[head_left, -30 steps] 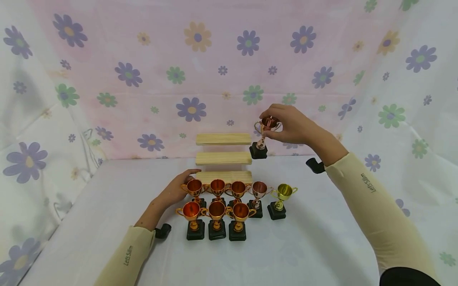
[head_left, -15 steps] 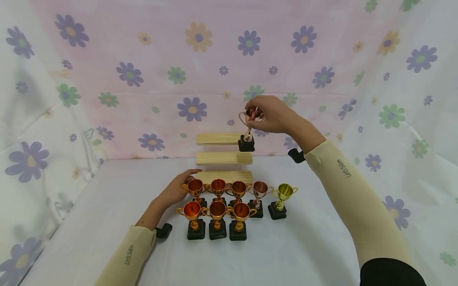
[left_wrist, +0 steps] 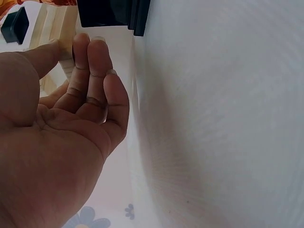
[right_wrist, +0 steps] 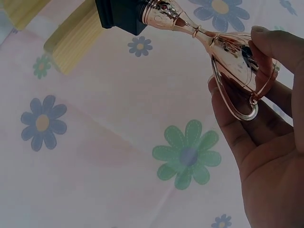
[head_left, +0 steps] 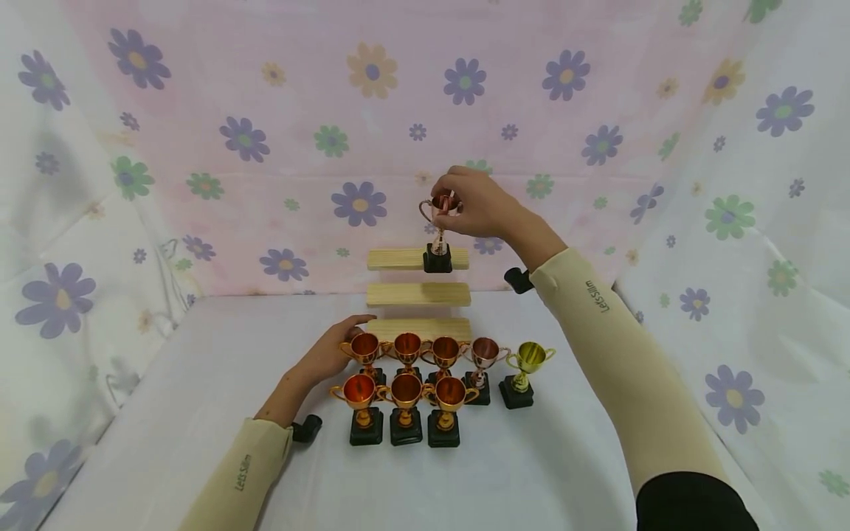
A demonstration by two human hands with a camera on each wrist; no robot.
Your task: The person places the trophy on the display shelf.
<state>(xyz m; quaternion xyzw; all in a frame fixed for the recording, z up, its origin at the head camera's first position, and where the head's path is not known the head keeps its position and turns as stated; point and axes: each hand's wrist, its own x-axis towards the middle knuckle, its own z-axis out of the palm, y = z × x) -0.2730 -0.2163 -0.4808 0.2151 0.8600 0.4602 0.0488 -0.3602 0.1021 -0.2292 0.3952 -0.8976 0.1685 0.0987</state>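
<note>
My right hand (head_left: 481, 203) pinches a small rose-gold trophy cup (right_wrist: 232, 59) by its bowl, thumb on one side and fingers on the other. In the head view, the cup's black base (head_left: 437, 259) overlaps the top step of a tiered wooden stand (head_left: 418, 294), and the cup is upright. At the stand's lower left end, my left hand (head_left: 328, 350) holds the wood, the thumb (left_wrist: 45, 57) against its end and the index finger reaching behind. Several copper-coloured trophies (head_left: 406, 394) stand in two rows before the stand, partly hiding its lowest step.
A paler rose-gold trophy (head_left: 485, 354) and a yellow-gold trophy (head_left: 531, 358) stand right of the rows. White cloth (head_left: 505, 472) covers the table. A flowered curtain (head_left: 292, 162) hangs close behind the stand and along both sides.
My right hand has carried the rose-gold trophy leftward and slightly up, from beside the stand to over its top step. The left hand stays at the stand's end.
</note>
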